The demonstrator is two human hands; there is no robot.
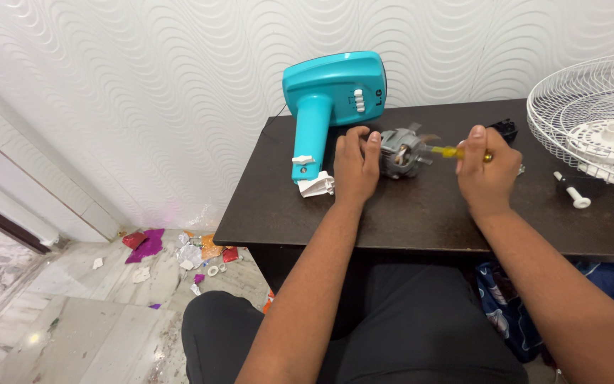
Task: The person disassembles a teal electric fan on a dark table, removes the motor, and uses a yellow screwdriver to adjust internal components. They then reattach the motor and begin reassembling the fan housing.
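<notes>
On a dark table [421, 213], the left hand [356, 165] steadies a fan motor [401, 153] while the right hand [487, 173] holds a yellow screwdriver [443, 151] against it.

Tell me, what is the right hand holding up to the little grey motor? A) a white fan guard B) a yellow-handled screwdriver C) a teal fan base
B: the right hand grips a yellow-handled screwdriver pointed at the grey motor, which the left hand steadies on the dark table.
</notes>
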